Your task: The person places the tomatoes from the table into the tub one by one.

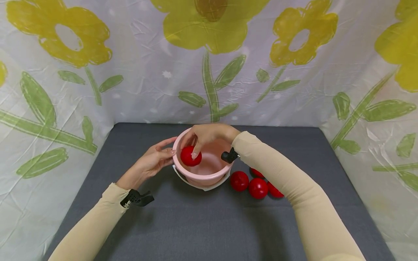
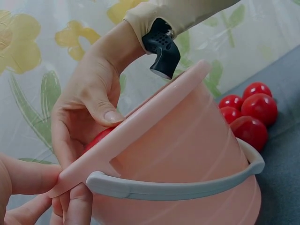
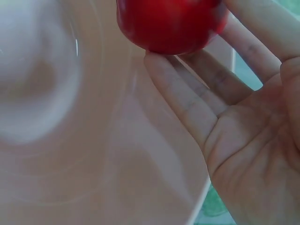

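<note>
Right hand (image 1: 209, 134) grips a red fruit (image 1: 191, 156) inside a pink bucket (image 1: 205, 177)

In the head view, with twelve o'clock at the far side, the glossy round fruit sits within the bucket's mouth, toward nine o'clock. The right hand reaches over the rim, its forearm running in from four o'clock. Its fingers are curled about the fruit, the thumb pressing on the near face; the right wrist view shows other fingertips touching the skin from below. Whether the fruit touches the bucket's wall cannot be told.

The left hand (image 1: 155, 159) is outside the bucket and pinches its rim between nine and ten o'clock, thumb and fingers drawn together on the edge. The bucket's pale grey handle (image 2: 173, 190) hangs down around the near side, lowest at six o'clock.

At four o'clock from the bucket, just beside it, more red fruits (image 1: 239, 181) lie clustered on the dark grey tabletop (image 1: 209, 224); the left wrist view shows five of them, while the right sleeve (image 1: 277, 163) covers part of the group in the head view. Both wrists carry a black device (image 1: 136, 198). At twelve o'clock, beyond the table, stands a pale curtain (image 1: 147, 83) printed with yellow flowers and green leaves.
</note>
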### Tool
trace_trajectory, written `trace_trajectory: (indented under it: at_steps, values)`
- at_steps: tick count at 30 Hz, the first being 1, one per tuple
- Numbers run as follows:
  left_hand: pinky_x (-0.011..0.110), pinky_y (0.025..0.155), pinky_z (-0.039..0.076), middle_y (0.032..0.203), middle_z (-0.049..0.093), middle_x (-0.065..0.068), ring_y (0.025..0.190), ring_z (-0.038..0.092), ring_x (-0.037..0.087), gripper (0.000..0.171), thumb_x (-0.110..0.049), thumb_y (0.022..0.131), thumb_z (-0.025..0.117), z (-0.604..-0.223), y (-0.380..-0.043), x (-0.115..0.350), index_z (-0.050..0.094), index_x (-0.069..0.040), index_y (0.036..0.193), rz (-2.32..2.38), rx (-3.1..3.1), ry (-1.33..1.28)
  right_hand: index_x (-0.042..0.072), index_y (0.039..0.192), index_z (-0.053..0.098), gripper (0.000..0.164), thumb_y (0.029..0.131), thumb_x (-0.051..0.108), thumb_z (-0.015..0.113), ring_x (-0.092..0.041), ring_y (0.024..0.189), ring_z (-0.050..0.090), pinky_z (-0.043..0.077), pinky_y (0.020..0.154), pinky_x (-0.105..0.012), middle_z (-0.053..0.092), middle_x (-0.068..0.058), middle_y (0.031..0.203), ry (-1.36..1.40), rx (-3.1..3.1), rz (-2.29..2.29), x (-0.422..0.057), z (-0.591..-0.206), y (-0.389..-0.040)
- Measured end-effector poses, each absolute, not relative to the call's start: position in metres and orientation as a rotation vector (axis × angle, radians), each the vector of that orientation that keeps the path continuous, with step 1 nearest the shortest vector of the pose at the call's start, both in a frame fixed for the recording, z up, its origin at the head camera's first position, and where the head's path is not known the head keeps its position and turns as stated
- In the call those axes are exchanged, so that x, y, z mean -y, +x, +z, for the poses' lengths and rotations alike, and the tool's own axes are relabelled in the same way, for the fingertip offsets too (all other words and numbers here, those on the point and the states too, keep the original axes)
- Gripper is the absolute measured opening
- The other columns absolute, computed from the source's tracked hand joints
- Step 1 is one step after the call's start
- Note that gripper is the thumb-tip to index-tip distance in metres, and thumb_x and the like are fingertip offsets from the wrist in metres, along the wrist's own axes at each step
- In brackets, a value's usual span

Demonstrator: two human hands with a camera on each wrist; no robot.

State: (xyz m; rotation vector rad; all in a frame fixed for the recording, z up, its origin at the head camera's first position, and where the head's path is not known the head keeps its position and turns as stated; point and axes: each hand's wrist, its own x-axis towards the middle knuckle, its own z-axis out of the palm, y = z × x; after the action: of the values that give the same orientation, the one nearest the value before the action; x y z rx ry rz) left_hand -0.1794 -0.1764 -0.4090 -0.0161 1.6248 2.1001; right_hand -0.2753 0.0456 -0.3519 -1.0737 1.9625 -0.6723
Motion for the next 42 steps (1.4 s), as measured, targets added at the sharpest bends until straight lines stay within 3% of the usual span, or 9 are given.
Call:
trace_trajectory:
  at_steps: [7, 16, 26, 32, 37, 42]
  values:
    - [0.022, 0.075, 0.061, 0.101, 0.068, -0.001, 0.089, 0.069, 0.007, 0.069, 0.004, 0.097, 0.054, -0.409, -0.18, 0.175, 0.021, -0.006, 0.157, 2.105, -1.633, -0.006, 0.015, 0.128, 0.067, 0.047, 0.083, 0.016, 0.08, -0.026, 0.117, 0.062, 0.055, 0.098, -0.031, 0.069, -0.008, 0.126, -1.089, -1.99, -0.71, -0.051, -0.349, -0.275]
    - [0.022, 0.075, 0.06, 0.097, 0.07, -0.001, 0.087, 0.07, 0.006, 0.068, 0.004, 0.097, 0.053, -0.41, -0.18, 0.173, 0.02, -0.004, 0.156, 2.118, -1.63, 0.025, 0.019, 0.13, 0.065, 0.047, 0.085, 0.021, 0.078, -0.024, 0.116, 0.062, 0.058, 0.092, -0.031, 0.068, -0.006, 0.127, -1.093, -2.028, -0.719, -0.057, -0.341, -0.275]
    - [0.021, 0.073, 0.061, 0.095, 0.07, -0.001, 0.084, 0.07, 0.006, 0.066, 0.004, 0.097, 0.053, -0.411, -0.18, 0.173, 0.02, -0.003, 0.155, 2.141, -1.622, 0.039, 0.013, 0.131, 0.065, 0.048, 0.085, 0.016, 0.078, -0.026, 0.119, 0.064, 0.054, 0.101, -0.03, 0.068, -0.009, 0.128, -1.13, -2.026, -0.766, -0.067, -0.333, -0.278]
    - [0.021, 0.074, 0.061, 0.098, 0.07, -0.001, 0.084, 0.07, 0.006, 0.066, 0.006, 0.097, 0.053, -0.414, -0.18, 0.174, 0.021, -0.002, 0.154, 2.179, -1.589, 0.041, 0.002, 0.131, 0.063, 0.046, 0.086, 0.009, 0.075, -0.036, 0.121, 0.062, 0.054, 0.101, -0.034, 0.063, -0.02, 0.132, -1.108, -2.022, -0.84, -0.086, -0.314, -0.281]
    - [0.021, 0.072, 0.061, 0.096, 0.07, 0.0, 0.081, 0.07, 0.006, 0.066, 0.007, 0.096, 0.053, -0.416, -0.179, 0.174, 0.023, -0.002, 0.153, 2.205, -1.577, 0.038, 0.004, 0.128, 0.065, 0.04, 0.088, 0.002, 0.069, -0.037, 0.121, 0.062, 0.057, 0.096, -0.034, 0.063, -0.02, 0.131, -1.024, -2.073, -0.884, -0.11, -0.3, -0.28]
    - [0.021, 0.071, 0.061, 0.093, 0.07, -0.001, 0.079, 0.07, 0.006, 0.065, 0.008, 0.096, 0.053, -0.418, -0.179, 0.173, 0.024, -0.001, 0.153, 2.211, -1.574, 0.033, 0.003, 0.128, 0.064, 0.043, 0.086, 0.002, 0.073, -0.036, 0.12, 0.062, 0.058, 0.093, -0.036, 0.062, -0.022, 0.132, -0.974, -2.113, -0.904, -0.143, -0.295, -0.276]
